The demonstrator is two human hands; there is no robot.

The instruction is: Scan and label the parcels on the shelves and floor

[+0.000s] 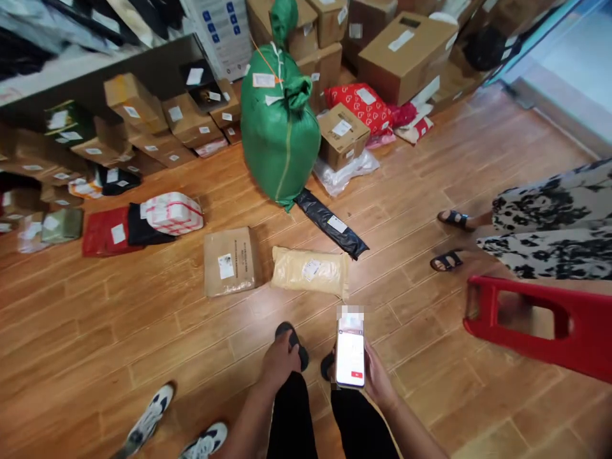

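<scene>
My right hand (pixel 375 373) is closed around a smartphone (pixel 350 357), held upright over my right leg with its lit screen facing me; part of the screen is blurred out. By my left knee, my left hand (pixel 281 361) is loosely curled, with nothing visible in it. Just beyond my feet lies a cream padded parcel (pixel 310 271) with a white label. To its left is a flat brown cardboard parcel (pixel 230 261). A long black plastic-wrapped parcel (pixel 332 223) lies at an angle behind the cream one.
Farther back stands a tied green sack (pixel 282 127). Cardboard boxes (pixel 406 54) and labelled parcels line the wall. A red plastic stool (pixel 540 325) is at right, near a person in patterned trousers (pixel 554 217). Another person's sneakers (pixel 153 414) show at lower left.
</scene>
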